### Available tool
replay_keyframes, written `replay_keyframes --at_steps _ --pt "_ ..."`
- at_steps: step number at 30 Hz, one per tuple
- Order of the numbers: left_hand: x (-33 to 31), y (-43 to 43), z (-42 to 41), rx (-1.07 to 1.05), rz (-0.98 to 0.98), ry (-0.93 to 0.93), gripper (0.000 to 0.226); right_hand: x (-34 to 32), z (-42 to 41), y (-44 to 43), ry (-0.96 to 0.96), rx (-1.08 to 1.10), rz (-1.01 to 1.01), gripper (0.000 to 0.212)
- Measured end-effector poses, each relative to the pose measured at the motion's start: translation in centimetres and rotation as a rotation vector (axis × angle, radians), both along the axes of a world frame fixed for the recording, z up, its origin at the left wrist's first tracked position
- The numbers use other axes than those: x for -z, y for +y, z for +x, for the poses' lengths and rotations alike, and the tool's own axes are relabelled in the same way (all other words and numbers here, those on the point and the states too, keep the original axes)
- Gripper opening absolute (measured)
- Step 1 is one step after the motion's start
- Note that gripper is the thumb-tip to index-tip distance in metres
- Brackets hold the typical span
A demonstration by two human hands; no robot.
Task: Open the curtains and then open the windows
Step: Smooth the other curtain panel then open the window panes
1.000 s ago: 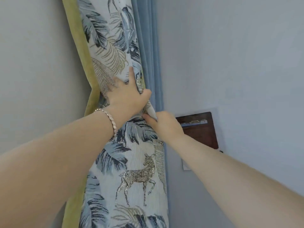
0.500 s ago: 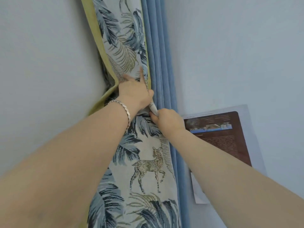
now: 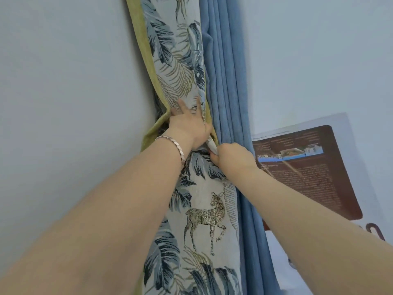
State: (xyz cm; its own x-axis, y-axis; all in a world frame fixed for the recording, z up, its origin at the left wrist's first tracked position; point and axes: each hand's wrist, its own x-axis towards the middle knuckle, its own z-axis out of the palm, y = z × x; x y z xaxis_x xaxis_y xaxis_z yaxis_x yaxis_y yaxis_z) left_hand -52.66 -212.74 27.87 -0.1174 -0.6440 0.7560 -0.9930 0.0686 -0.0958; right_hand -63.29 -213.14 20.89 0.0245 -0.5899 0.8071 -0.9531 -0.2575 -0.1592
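Leaf-and-deer patterned curtain [image 3: 202, 201] – green-edged, bunched, cinched mid-height – hangs against pleated blue curtain [image 3: 227, 81].

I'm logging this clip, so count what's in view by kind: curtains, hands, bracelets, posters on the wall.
Curtains: 2, the leaf-and-deer patterned curtain and the plain blue curtain
Hands: 2, left hand and right hand
Bracelets: 1, silver bracelet
Posters: 1, brown poster
Total: 6
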Motion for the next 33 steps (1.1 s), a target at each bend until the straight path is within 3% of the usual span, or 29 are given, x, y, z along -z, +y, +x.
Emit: replay_keyframes --at_steps 6,12,17,19,23,27,29,33 --pt "1.6 5.3 0.4 0.005 0.151 0.086 0.063 1.9 0.9 4.7 -0.063 -0.101 0.142 0.034" --pt "4.7 13.2 2.3 0.03 0.184 0.197 0.054 4.1 1.9 12.7 -0.129 -0.247 0.207 0.036" --pt "9.3 19.5 5.2 0.193 0.196 0.212 0.053 4.8 1.4 19.4 -0.121 -0.368 0.233 0.045" --pt "11.6 22.3 7.0 0.165 0.221 0.186 0.051 5.2 0.6 22.6 -0.106 -0.402 0.222 0.05" --pt "14.7 28.3 8.6 0.011 0.323 0.146 0.071 5.3 -0.5 27.8 -0.195 -0.522 0.302 0.051" --pt "15.3 35.1 8.8 -0.115 0.526 0.088 0.066 6.4 -0.7 32.6 -0.043 -0.188 0.393 0.028" --pt "15.1 38.0 8.9 -0.184 0.628 0.022 0.054 8.2 -0.3 35.2 0.063 -0.028 0.552 0.033" --pt "15.9 43.0 9.2 -0.158 0.656 -0.016 0.033 12.7 2.1 40.6 0.22 0.023 0.763 0.019"
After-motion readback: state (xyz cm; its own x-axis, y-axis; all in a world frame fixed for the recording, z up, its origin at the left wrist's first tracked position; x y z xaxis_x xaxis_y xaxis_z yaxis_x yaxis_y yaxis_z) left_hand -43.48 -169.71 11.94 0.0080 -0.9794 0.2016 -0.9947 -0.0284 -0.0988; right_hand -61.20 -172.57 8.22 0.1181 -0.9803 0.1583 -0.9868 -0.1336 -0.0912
